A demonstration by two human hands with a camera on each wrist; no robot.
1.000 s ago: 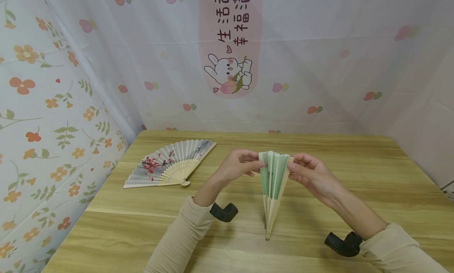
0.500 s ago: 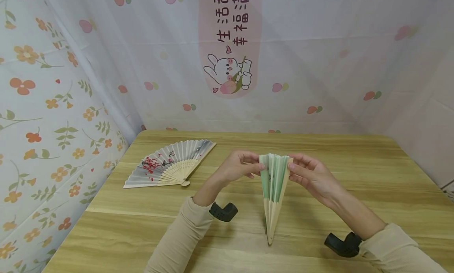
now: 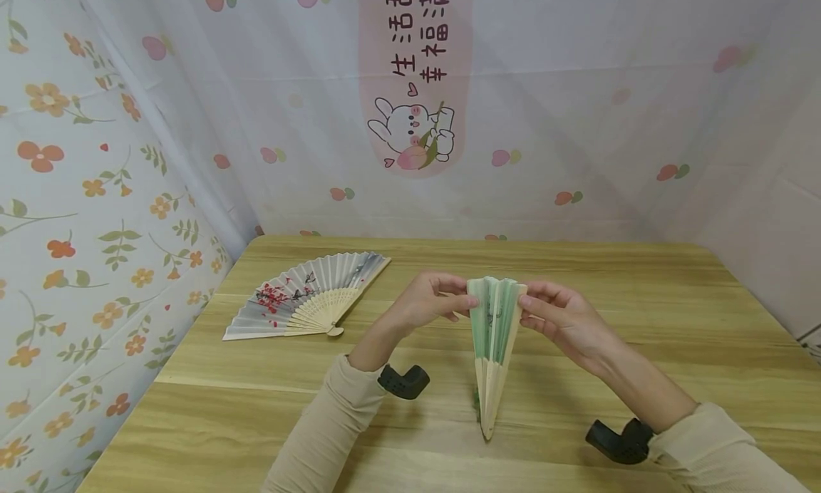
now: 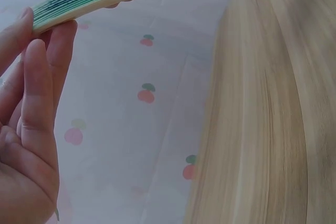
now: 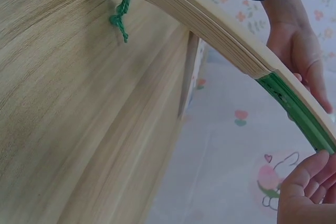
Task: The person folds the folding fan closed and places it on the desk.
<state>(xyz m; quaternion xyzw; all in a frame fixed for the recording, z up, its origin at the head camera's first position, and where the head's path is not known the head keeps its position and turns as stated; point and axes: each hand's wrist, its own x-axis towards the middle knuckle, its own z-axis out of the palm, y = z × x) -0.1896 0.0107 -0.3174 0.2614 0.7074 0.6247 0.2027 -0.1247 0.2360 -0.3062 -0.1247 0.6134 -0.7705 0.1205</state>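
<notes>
Grn fan [image 3: 497, 322] w/ pale ribs [image 3: 492, 393] is part-open.

Person's got kinda wrinkly beige sleeves [image 3: 323, 425] with bunched-up cuffs [image 3: 689, 432], plus a chunky black elbow-shaped gadget [image 3: 404, 383] at each one, the left dotted with tiny specks.

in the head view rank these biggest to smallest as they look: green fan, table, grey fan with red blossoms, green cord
1. table
2. grey fan, spread wide open
3. green fan, only slightly open
4. green cord, a small bit beside the green fan's narrow end
</notes>
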